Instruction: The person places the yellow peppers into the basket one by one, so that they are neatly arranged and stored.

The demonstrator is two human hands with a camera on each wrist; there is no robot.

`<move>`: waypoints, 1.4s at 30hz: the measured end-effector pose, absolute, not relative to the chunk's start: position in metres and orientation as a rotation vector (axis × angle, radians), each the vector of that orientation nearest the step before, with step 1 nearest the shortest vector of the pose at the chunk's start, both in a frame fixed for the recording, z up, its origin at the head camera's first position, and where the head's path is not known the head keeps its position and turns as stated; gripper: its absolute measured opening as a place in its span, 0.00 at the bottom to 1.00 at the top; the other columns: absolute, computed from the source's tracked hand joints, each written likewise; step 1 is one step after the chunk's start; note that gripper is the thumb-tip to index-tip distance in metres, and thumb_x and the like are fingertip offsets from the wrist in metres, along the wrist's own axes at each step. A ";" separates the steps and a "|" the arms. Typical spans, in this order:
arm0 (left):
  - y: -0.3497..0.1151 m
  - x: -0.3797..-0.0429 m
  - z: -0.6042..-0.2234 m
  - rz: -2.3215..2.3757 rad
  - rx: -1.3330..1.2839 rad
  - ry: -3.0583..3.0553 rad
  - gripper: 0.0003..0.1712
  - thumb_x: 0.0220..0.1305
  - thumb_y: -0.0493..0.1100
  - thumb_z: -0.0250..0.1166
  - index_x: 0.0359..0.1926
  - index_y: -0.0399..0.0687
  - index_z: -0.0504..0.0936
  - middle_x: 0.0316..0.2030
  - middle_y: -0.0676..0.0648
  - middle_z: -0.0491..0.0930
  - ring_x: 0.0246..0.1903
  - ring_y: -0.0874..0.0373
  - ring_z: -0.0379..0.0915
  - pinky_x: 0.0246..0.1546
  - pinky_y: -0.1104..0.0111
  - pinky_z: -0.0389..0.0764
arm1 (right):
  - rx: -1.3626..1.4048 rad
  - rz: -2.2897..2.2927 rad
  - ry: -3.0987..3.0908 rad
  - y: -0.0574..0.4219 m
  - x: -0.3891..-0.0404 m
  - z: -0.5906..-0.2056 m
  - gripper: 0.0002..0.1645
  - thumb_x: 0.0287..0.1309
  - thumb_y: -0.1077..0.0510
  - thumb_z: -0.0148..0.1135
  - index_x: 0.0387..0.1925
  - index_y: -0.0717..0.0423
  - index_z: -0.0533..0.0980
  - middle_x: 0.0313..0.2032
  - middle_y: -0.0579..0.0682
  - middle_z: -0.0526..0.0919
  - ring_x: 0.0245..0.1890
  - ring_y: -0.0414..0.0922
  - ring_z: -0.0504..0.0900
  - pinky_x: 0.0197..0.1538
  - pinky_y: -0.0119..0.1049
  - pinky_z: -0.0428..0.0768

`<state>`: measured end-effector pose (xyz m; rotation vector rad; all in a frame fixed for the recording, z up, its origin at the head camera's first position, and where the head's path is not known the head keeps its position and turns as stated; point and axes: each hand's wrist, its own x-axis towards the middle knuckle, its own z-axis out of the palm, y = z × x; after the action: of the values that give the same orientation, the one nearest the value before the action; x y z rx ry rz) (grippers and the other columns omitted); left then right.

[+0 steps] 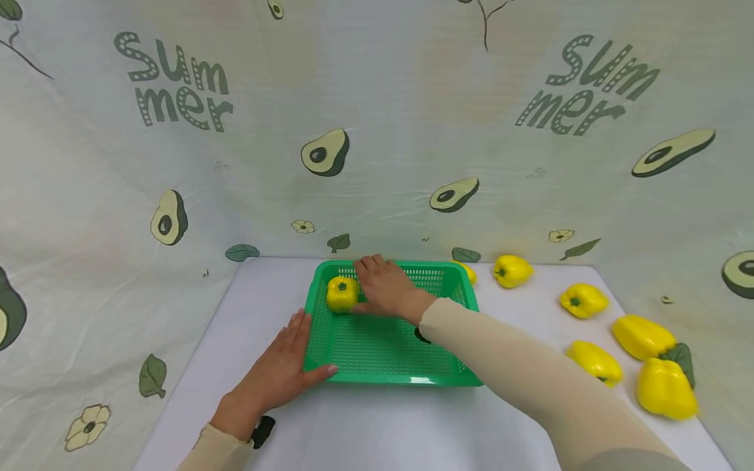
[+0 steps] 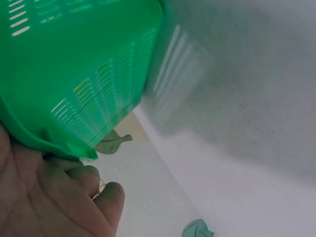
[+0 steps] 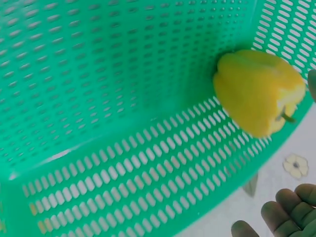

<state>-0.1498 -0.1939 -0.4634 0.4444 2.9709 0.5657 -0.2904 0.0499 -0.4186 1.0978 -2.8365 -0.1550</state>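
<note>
A green plastic basket (image 1: 383, 356) with slotted walls sits at the middle of the table. Inside it, one yellow bell pepper (image 1: 342, 294) stands in the far left corner, stem showing. My right hand (image 1: 385, 288) reaches over the basket just right of that pepper, fingers at the far rim. In the right wrist view its fingers (image 3: 291, 212) are spread with nothing between them, apart from the pepper (image 3: 259, 94). My left hand (image 1: 279, 360) rests at the basket's near left corner, fingers extended along the left side and thumb over the front rim.
Several more yellow peppers lie right of the basket, among them one at the back (image 1: 512, 271) and one near the right edge (image 1: 665, 388). Another pepper (image 1: 468, 272) is partly hidden behind the basket's far right corner. A printed cloth (image 1: 383, 118) hangs behind the white table (image 1: 259, 294).
</note>
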 end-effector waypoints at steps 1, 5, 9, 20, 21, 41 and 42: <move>-0.194 -0.149 -0.464 0.565 0.438 2.969 0.74 0.62 0.86 0.53 0.83 0.32 0.46 0.84 0.33 0.43 0.82 0.36 0.45 0.79 0.42 0.59 | 1.102 -0.149 -2.841 0.055 -0.288 -0.415 0.56 0.63 0.25 0.66 0.74 0.60 0.64 0.68 0.58 0.73 0.65 0.55 0.73 0.64 0.51 0.80; -0.195 -0.149 -0.464 0.558 0.429 2.969 0.73 0.62 0.86 0.54 0.83 0.32 0.45 0.84 0.33 0.43 0.82 0.35 0.46 0.78 0.41 0.60 | 1.101 -0.067 -2.850 0.082 -0.277 -0.403 0.54 0.65 0.30 0.67 0.76 0.61 0.62 0.71 0.60 0.72 0.68 0.57 0.71 0.66 0.55 0.78; -0.194 -0.149 -0.464 0.555 0.435 2.975 0.72 0.63 0.84 0.56 0.83 0.32 0.45 0.84 0.32 0.43 0.81 0.33 0.47 0.77 0.40 0.60 | 1.065 -0.004 -2.793 0.117 -0.267 -0.396 0.51 0.65 0.33 0.70 0.74 0.63 0.65 0.68 0.60 0.74 0.66 0.58 0.73 0.63 0.55 0.79; -0.191 -0.150 -0.462 0.585 0.433 2.956 0.73 0.63 0.85 0.54 0.84 0.33 0.43 0.84 0.32 0.41 0.81 0.32 0.45 0.78 0.38 0.58 | 0.839 0.014 -2.690 0.231 -0.242 -0.399 0.52 0.61 0.37 0.76 0.71 0.68 0.67 0.64 0.66 0.77 0.63 0.62 0.77 0.64 0.58 0.80; -0.191 -0.150 -0.462 0.590 0.435 2.953 0.73 0.63 0.85 0.53 0.84 0.33 0.43 0.84 0.32 0.41 0.82 0.32 0.45 0.78 0.38 0.58 | 0.812 0.011 -2.691 0.243 -0.239 -0.399 0.52 0.61 0.38 0.76 0.71 0.68 0.67 0.64 0.66 0.77 0.63 0.63 0.77 0.63 0.59 0.80; -0.191 -0.150 -0.462 0.585 0.451 2.958 0.70 0.67 0.80 0.57 0.83 0.30 0.42 0.83 0.29 0.40 0.79 0.26 0.48 0.74 0.35 0.62 | 0.684 -0.218 -2.641 0.425 -0.136 -0.458 0.64 0.70 0.20 0.12 0.63 0.69 0.72 0.56 0.67 0.81 0.56 0.65 0.79 0.58 0.66 0.80; -0.190 -0.150 -0.462 0.582 0.450 2.958 0.70 0.67 0.80 0.57 0.83 0.30 0.42 0.83 0.29 0.41 0.79 0.26 0.48 0.74 0.35 0.62 | 0.683 -0.232 -2.655 0.429 -0.132 -0.462 0.65 0.70 0.20 0.12 0.64 0.69 0.72 0.56 0.67 0.81 0.57 0.65 0.78 0.59 0.66 0.79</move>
<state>-0.1497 -0.1904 -0.4617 0.4501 2.9577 0.5822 -0.1316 0.4290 -0.4624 0.6825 -2.6547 -0.2317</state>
